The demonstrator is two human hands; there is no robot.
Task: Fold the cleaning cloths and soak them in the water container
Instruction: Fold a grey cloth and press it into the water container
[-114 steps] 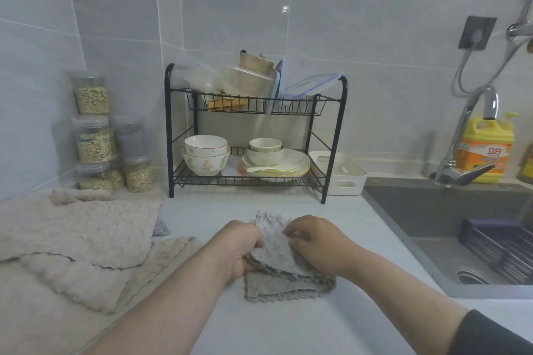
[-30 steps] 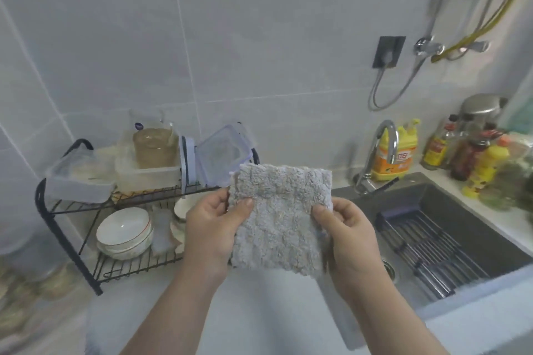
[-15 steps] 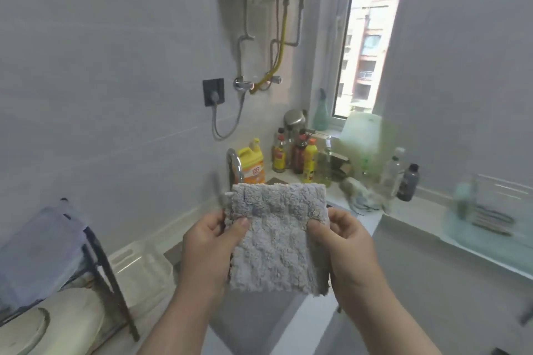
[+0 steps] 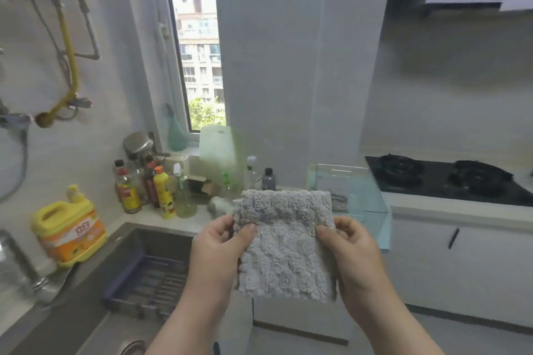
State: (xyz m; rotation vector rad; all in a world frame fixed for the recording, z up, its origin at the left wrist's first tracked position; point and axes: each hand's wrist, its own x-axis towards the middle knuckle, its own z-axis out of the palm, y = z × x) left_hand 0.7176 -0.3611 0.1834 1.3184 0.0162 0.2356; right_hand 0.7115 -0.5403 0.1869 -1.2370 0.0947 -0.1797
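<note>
I see one folded grey cloth point(image 4: 285, 242), square, thick and nubbly, with scalloped edges. It is held upright in the air in front of the clear, box-shaped water container point(image 4: 360, 190), which stands on the pale tabletop point(image 4: 184, 220). The left hand point(image 4: 219, 253) and right hand point(image 4: 354, 256) each pinch a side edge, fingers point(image 4: 223, 228) curled behind and thumbs in front. One yellow detergent jug point(image 4: 69, 230) beside the dark sink point(image 4: 86, 311) has an orange label too blurred to read. The black hob point(image 4: 447, 179) has two burners.

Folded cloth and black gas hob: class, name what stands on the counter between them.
In the head view, a clear container stands between the cloth and the hob.
</note>
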